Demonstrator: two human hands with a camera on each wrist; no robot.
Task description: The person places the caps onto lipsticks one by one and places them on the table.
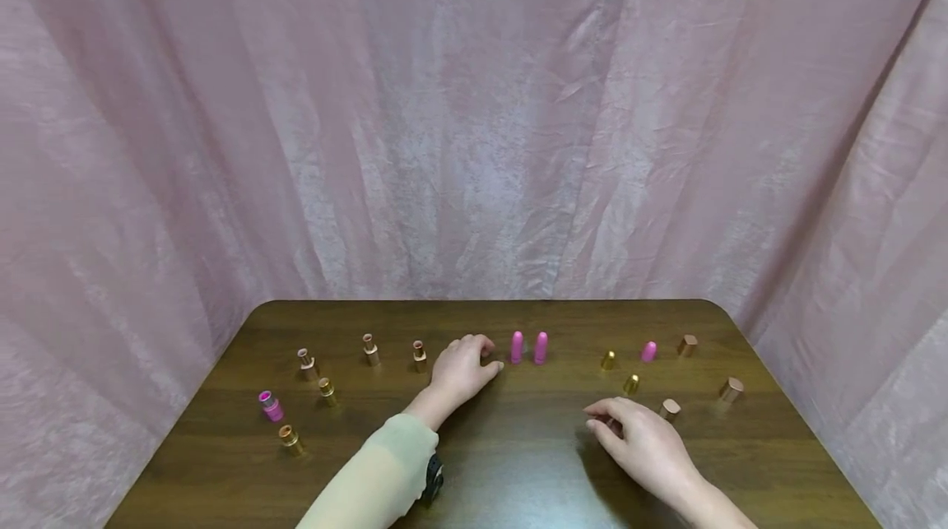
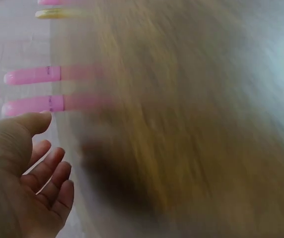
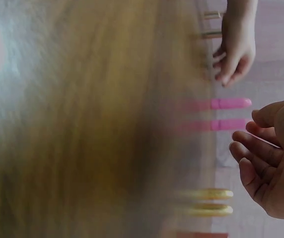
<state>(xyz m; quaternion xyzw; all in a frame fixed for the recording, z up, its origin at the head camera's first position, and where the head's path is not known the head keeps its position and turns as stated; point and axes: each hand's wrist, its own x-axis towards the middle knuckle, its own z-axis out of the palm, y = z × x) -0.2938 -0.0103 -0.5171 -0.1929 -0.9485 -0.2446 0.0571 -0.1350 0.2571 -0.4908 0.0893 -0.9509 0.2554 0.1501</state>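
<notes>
1. See two upright pink tubes [image 1: 517, 347] side by side on the table [image 1: 511, 447], long axes vertical.
2. Find them just right of the left grip [image 1: 461, 368], clearly nearer: loosely spread, holding nothing.
3. Place the right grip [image 1: 643, 440] farther off, relaxed, holding nothing.

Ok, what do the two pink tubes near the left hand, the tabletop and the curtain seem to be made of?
Pink tubes: probably plastic with a satin sheen, judging by their even colour and soft highlights; coated metal is possible. Tabletop: wood or wood-look laminate, fairly glossy, with brown grain and a pale reflected patch. Curtain: likely velvet-like fabric, from its soft folds and mottled sheen.
</notes>
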